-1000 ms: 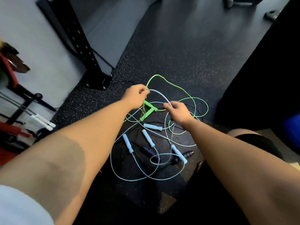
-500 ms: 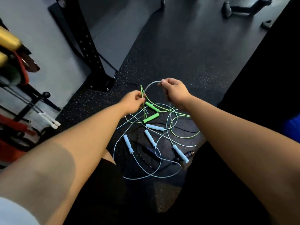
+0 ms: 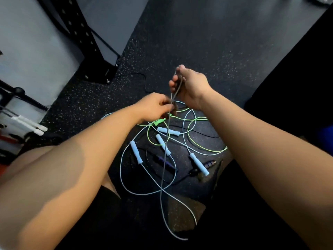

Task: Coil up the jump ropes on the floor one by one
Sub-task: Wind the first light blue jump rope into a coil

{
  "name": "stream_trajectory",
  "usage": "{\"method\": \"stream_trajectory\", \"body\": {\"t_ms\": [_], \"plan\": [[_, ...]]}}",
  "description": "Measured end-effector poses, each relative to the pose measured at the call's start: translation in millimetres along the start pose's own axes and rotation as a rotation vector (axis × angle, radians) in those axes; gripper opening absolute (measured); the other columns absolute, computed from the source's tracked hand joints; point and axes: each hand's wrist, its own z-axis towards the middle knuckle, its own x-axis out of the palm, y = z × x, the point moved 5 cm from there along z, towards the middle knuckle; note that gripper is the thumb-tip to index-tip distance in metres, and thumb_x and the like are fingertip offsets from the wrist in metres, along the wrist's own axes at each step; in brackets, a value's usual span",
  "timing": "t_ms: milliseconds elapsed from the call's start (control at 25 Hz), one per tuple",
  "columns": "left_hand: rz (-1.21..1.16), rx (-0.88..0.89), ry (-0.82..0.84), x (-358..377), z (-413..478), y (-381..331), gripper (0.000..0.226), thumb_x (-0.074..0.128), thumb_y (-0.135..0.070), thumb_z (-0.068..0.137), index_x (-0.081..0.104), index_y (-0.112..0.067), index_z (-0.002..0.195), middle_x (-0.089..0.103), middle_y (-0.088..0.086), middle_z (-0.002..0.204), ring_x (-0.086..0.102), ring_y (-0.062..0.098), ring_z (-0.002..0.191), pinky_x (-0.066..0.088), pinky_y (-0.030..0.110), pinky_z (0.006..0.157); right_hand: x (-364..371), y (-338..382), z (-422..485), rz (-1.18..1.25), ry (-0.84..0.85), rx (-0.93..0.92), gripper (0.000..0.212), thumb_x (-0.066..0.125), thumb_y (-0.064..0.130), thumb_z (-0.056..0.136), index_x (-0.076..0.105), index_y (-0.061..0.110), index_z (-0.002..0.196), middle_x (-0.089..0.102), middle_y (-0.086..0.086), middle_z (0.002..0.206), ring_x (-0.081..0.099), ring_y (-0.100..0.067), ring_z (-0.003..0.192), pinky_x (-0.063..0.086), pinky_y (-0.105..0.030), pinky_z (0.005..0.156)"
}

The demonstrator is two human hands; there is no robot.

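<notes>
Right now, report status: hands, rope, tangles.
Left hand, right hand both grip pale blue cord, held up. Not coiled yet. Green rope tangled underneath.

Dark speckled rubber floor (image 3: 198, 42), grey wall (image 3: 27, 51), black perforated rack upright (image 3: 79, 31).

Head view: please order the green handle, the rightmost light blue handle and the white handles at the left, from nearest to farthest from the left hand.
1. Green handle: just below the left hand.
2. Rightmost light blue handle: on the floor, lower right.
3. White handles: far left edge.
</notes>
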Motion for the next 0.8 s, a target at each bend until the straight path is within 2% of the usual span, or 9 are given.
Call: {"method": "stream_trajectory", "body": {"t_ms": [80, 160, 280, 400, 480, 600, 680, 720, 800], "plan": [[-0.054, -0.002, -0.111, -15.1, 5.1, -7.4, 0.017, 0.052, -0.011, 0.106, 0.068, -0.007, 0.111, 0.076, 0.013, 0.103, 0.07, 0.029, 0.087, 0.059, 0.04, 0.078, -4.3, -1.3, 12.1, -0.072, -0.05, -0.001, 0.033, 0.043, 0.043, 0.104, 0.057, 0.014, 0.101, 0.065, -0.006, 0.073, 0.063, -0.024, 0.066, 0.05, -0.036, 0.071], [-0.171, 0.033, -0.24, -33.0, 10.4, -15.4, 0.018, 0.05, -0.011, 0.106, 0.066, -0.016, 0.1, 0.075, 0.005, 0.093, 0.07, 0.017, 0.072, 0.057, 0.027, 0.06, -5.9, -9.8, 23.3, -0.233, -0.007, 0.081, 0.042, 0.043, 0.051, 0.099, 0.06, 0.014, 0.108, 0.069, -0.01, 0.083, 0.063, -0.026, 0.074, 0.048, -0.039, 0.079], [-0.411, 0.082, -0.409, -64.3, 14.5, -22.4, 0.022, 0.046, -0.014, 0.108, 0.063, -0.019, 0.095, 0.073, 0.001, 0.091, 0.072, 0.007, 0.065, 0.054, 0.02, 0.054, 7.6, -41.8, 12.2, -0.525, 0.347, 0.297, 0.031, 0.051, 0.025, 0.086, 0.059, 0.016, 0.115, 0.07, -0.012, 0.097, 0.064, -0.028, 0.081, 0.045, -0.04, 0.083], [-0.438, 0.08, -0.529, -81.1, 15.4, -19.4, 0.023, 0.044, -0.027, 0.11, 0.063, -0.021, 0.098, 0.074, -0.001, 0.095, 0.072, 0.009, 0.071, 0.055, 0.022, 0.062, 18.8, -53.7, -10.8, -0.582, 0.581, 0.347, 0.024, 0.039, 0.005, 0.103, 0.06, 0.01, 0.114, 0.071, -0.012, 0.094, 0.07, -0.026, 0.079, 0.054, -0.034, 0.076], [-0.523, -0.044, -0.428, -70.0, 18.7, -11.5, 0.038, 0.039, -0.047, 0.108, 0.063, -0.019, 0.102, 0.074, -0.001, 0.099, 0.07, 0.015, 0.077, 0.054, 0.029, 0.068, 21.2, -36.7, -5.3, -0.379, 0.519, 0.244, 0.029, 0.032, 0.007, 0.107, 0.06, 0.006, 0.117, 0.069, -0.009, 0.087, 0.069, -0.024, 0.074, 0.056, -0.034, 0.071], [-0.529, -0.249, 0.15, -18.9, 9.7, -4.4, 0.075, 0.02, -0.078, 0.096, 0.06, -0.018, 0.116, 0.073, 0.007, 0.099, 0.066, 0.02, 0.077, 0.046, 0.033, 0.072, 12.6, -0.7, 17.9, -0.017, 0.255, 0.041, 0.032, 0.028, 0.012, 0.109, 0.05, 0.002, 0.129, 0.072, -0.008, 0.08, 0.069, -0.022, 0.067, 0.056, -0.032, 0.065], [-0.463, -0.258, 0.378, 5.0, -5.9, -10.2, 0.079, 0.017, -0.074, 0.097, 0.062, -0.011, 0.112, 0.072, 0.008, 0.088, 0.068, 0.023, 0.079, 0.05, 0.032, 0.072, -0.5, 8.8, 24.0, 0.034, 0.099, -0.032, 0.033, 0.027, 0.016, 0.11, 0.048, 0.005, 0.133, 0.073, -0.005, 0.076, 0.071, -0.021, 0.066, 0.056, -0.03, 0.062], [-0.46, -0.216, 0.366, 7.6, -8.2, -14.8, 0.067, 0.023, -0.063, 0.103, 0.063, -0.009, 0.106, 0.066, 0.003, 0.076, 0.066, 0.021, 0.074, 0.05, 0.032, 0.071, -6.1, 8.6, 24.2, -0.007, 0.045, -0.025, 0.035, 0.028, 0.022, 0.11, 0.048, 0.005, 0.134, 0.073, -0.005, 0.079, 0.071, -0.022, 0.07, 0.055, -0.03, 0.063], [-0.538, -0.109, 0.17, -2.9, -2.0, -23.6, 0.041, 0.033, -0.035, 0.111, 0.061, -0.01, 0.095, 0.05, -0.005, 0.058, 0.055, 0.014, 0.059, 0.044, 0.033, 0.066, -8.8, -0.9, 20.4, -0.132, 0.063, 0.103, 0.044, 0.027, 0.038, 0.108, 0.054, 0.008, 0.125, 0.072, -0.007, 0.087, 0.066, -0.025, 0.079, 0.049, -0.034, 0.074]]}}
